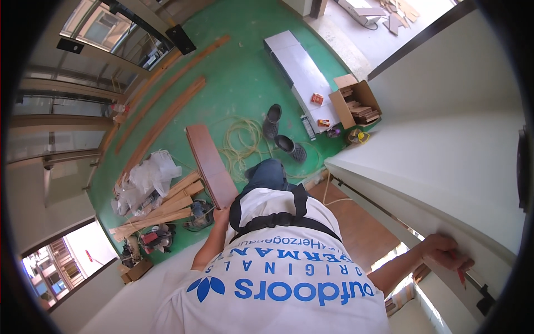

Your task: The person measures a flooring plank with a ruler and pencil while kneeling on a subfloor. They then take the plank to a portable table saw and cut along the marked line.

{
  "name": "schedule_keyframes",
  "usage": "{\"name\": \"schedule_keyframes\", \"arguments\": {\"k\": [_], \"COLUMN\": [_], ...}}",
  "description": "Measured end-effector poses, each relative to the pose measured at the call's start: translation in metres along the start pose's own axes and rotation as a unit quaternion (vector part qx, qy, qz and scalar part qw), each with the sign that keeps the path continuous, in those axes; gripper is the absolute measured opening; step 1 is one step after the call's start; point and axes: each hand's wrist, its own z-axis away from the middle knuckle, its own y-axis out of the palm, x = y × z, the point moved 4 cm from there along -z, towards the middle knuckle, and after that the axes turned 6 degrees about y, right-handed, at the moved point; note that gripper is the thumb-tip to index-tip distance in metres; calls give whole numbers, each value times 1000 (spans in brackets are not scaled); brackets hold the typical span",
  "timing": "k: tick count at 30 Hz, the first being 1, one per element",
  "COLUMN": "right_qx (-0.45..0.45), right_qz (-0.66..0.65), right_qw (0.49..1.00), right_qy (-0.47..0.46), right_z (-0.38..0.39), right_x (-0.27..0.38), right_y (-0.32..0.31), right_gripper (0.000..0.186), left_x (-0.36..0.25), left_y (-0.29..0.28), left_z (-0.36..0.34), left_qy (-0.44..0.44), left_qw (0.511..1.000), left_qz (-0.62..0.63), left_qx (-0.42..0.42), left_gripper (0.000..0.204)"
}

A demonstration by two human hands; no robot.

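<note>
The left hand (222, 216), near seven-thirty from centre, has its fingers closed at the near end of a reddish-brown plank (213, 166). The right hand (443, 253), at four o'clock, grips a red pencil-like stick (461, 274), its tip toward five-thirty. The plank lies at nine o'clock, long axis running from five-thirty to eleven-thirty. Beyond: two dark clogs (291, 148) near one o'clock, one open carton (368, 96) near two.

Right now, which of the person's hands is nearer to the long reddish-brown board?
Left. The left hand holds the near end of the reddish-brown board; the right hand is well off to the right, gripping a red pen-like tool.
</note>
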Motion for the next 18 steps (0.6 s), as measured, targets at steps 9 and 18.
{"name": "schedule_keyframes", "arguments": {"k": [9,18], "right_qx": [-153,66], "right_qz": [-116,-372], "right_qw": [981,926], "right_qy": [4,-4], "right_z": [-83,-103], "right_x": [90,360], "right_y": [25,286], "right_gripper": [55,55], "left_x": [21,-74], "left_y": [-25,-26], "left_z": [-98,-217], "left_qy": [11,-11], "left_qw": [996,983], "left_qz": [-90,-162], "left_qx": [25,88], "left_gripper": [54,48]}}
